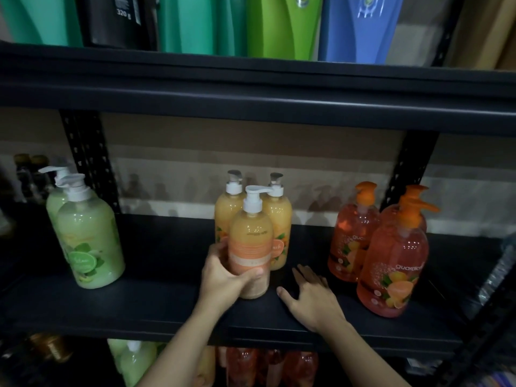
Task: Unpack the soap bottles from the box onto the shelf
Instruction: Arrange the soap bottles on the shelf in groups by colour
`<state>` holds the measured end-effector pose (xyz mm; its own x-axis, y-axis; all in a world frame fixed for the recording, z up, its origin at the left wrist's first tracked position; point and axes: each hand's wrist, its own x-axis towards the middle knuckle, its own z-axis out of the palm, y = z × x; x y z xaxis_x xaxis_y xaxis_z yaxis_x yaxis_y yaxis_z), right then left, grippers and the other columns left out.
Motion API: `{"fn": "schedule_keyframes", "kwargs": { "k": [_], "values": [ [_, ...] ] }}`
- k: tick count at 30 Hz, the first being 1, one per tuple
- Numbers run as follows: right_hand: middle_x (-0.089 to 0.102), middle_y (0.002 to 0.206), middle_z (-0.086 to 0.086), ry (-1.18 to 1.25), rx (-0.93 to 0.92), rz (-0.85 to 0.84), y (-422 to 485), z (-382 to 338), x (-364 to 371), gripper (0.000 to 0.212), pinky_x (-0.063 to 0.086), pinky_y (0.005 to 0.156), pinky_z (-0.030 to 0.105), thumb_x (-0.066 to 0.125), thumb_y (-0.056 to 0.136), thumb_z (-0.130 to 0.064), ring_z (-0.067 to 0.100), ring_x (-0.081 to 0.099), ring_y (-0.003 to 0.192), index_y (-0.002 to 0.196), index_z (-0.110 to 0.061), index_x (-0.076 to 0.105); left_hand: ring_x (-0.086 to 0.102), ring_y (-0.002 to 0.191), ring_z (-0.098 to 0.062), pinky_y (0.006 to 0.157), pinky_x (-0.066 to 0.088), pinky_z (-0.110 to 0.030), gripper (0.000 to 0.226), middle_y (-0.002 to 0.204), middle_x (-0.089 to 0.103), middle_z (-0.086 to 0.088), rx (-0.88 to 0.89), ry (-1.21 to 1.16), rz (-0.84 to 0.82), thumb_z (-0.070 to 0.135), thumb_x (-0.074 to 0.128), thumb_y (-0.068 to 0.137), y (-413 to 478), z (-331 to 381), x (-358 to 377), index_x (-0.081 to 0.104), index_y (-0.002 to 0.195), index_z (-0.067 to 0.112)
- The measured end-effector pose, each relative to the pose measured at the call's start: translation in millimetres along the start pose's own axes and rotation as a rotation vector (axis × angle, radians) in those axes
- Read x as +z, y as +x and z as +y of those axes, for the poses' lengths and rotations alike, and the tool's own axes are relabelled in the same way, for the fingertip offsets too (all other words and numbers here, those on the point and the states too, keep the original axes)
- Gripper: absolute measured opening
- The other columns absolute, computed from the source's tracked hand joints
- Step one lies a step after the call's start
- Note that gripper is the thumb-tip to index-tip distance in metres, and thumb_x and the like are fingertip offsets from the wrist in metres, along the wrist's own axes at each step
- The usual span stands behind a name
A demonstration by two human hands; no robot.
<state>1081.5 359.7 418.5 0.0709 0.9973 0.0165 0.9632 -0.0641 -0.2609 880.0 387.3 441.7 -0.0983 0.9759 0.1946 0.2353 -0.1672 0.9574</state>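
Soap stands in colour groups on the black metal shelf board (156, 303) that runs across the middle of the frame. At centre, the person's left hand (223, 275) wraps fingers and thumb round the lower body of a pale peach plastic pump bottle with a white dispenser (251, 241). It stands upright on the board, just in front of two matching peach bottles (227, 216). The right hand (312, 297) lies flat on the board just to its right, fingers straight and spread, holding nothing. Two pale green pump bottles (89, 241) stand at the left and a cluster of clear orange-red pump bottles with orange tops (391, 263) at the right. The box is out of view. The risk I see is at the back: pushed further in, the held bottle may knock the pair behind, which are tall and close together, so one could topple. Its white spout points right, toward a neighbour's pump head, and could catch on it. A careless sweep of the spread right hand could nudge the front orange-red bottle, which stands near the board's front edge.
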Motion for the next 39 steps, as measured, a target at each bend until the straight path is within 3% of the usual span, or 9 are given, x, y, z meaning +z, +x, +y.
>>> {"fn": "schedule_keyframes", "kwargs": {
  "k": [3,7,11,15,18,25,31,34,39],
  "values": [
    [0.018,0.164,0.000,0.002,-0.001,0.003,1,0,1,0.080,0.013,0.123,0.038,0.034,0.093,-0.067,0.017,0.011,0.152,0.156,-0.018,0.026,0.053,0.126,-0.014,0.105,0.046,-0.036,0.094,0.135,0.056,0.006,-0.042,-0.021,-0.195,0.031,0.091,0.064,10,-3,-20,0.042,0.144,0.030],
    [0.018,0.164,0.000,-0.008,0.004,0.008,1,0,1,0.080,0.015,0.123,0.038,0.033,0.093,-0.067,0.018,0.012,0.151,0.155,-0.018,0.026,0.026,0.143,-0.013,0.116,0.031,-0.037,0.099,0.153,0.022,0.009,0.018,0.117,-0.213,0.038,0.082,0.075,-1,4,-19,0.021,0.154,0.032],
    [0.018,0.164,0.000,-0.009,0.005,0.002,1,0,2,0.081,0.014,0.123,0.039,0.032,0.093,-0.068,0.018,0.011,0.152,0.156,-0.018,0.025,0.022,0.136,-0.014,0.108,0.031,-0.038,0.129,0.136,0.027,0.006,0.050,0.103,0.102,0.058,0.089,0.043,-25,18,12,0.021,0.147,0.025],
    [0.017,0.164,0.000,-0.003,0.006,0.002,0,1,2,0.080,0.013,0.123,0.038,0.032,0.094,-0.067,0.018,0.011,0.152,0.156,-0.017,0.024,0.038,0.120,-0.025,0.096,0.039,-0.041,0.108,0.123,0.040,-0.006,0.084,0.175,0.342,0.052,0.093,0.041,-30,23,37,0.036,0.125,0.013],
    [0.017,0.164,0.000,-0.004,0.005,0.001,0,1,1,0.080,0.013,0.123,0.038,0.031,0.094,-0.067,0.018,0.011,0.152,0.156,-0.018,0.024,0.043,0.117,-0.027,0.096,0.039,-0.041,0.095,0.118,0.044,-0.007,0.098,0.193,0.377,0.045,0.094,0.045,-25,16,37,0.041,0.116,0.012],
    [0.018,0.164,0.000,-0.002,0.007,0.007,-1,0,0,0.080,0.014,0.122,0.037,0.033,0.094,-0.067,0.019,0.012,0.151,0.156,-0.018,0.026,0.042,0.128,-0.017,0.098,0.038,-0.030,0.097,0.136,0.043,0.002,-0.002,0.093,0.113,0.038,0.092,0.059,-13,8,10,0.041,0.138,0.020],
    [0.017,0.164,0.000,0.004,0.007,0.004,-1,-1,0,0.079,0.014,0.123,0.038,0.033,0.094,-0.067,0.019,0.012,0.151,0.156,-0.017,0.025,0.040,0.136,-0.017,0.108,0.038,-0.036,0.092,0.152,0.036,0.002,-0.095,0.005,-0.179,0.028,0.083,0.077,1,12,-14,0.029,0.152,0.029],
    [0.018,0.164,0.001,0.010,0.003,0.007,-2,-1,-2,0.079,0.014,0.123,0.039,0.034,0.094,-0.066,0.019,0.012,0.151,0.156,-0.017,0.025,0.021,0.143,-0.019,0.115,0.030,-0.045,0.117,0.154,0.018,0.004,-0.053,0.065,-0.066,0.042,0.089,0.064,-12,19,-1,0.013,0.152,0.033],
    [0.020,0.164,0.001,0.018,-0.007,0.024,-2,1,2,0.080,0.011,0.123,0.039,0.035,0.094,-0.066,0.018,0.012,0.152,0.155,-0.017,0.026,0.030,0.132,-0.029,0.105,0.036,-0.046,0.122,0.136,0.034,-0.009,-0.031,0.151,0.239,0.050,0.094,0.042,-28,24,32,0.027,0.137,0.015]
  ]
}}
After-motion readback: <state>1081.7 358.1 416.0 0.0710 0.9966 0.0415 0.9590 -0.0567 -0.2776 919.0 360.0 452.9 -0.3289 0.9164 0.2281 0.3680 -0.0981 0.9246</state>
